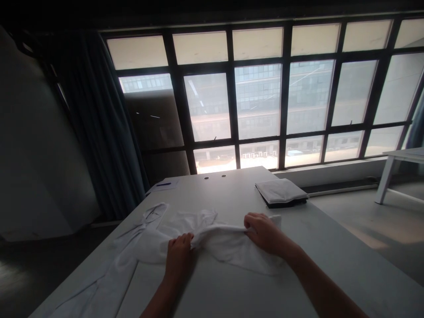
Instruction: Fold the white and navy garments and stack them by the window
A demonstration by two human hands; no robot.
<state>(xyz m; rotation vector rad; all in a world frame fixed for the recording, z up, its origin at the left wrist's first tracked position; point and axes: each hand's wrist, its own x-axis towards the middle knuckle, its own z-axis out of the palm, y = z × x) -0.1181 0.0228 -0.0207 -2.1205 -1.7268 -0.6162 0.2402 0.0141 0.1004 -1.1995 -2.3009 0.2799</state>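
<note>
A rumpled white shirt (152, 240) lies across the white table, its collar (155, 213) at the left and one part trailing toward the near left edge. My left hand (179, 251) is closed on the middle of the cloth. Further right, my right hand (263, 232) pinches another part of the same garment. Between the two hands the fabric is drawn into a raised fold, and a loose flap spreads below it on the tabletop. The fingertips of both hands are partly hidden in the cloth.
A stack of folded white and black cloth (281, 192) rests at the table's right edge. Paper with a pen (163, 184) lies at the far left of the table (232, 194). Beyond are windows and a dark curtain (96, 123); another white table (389, 176) stands at right.
</note>
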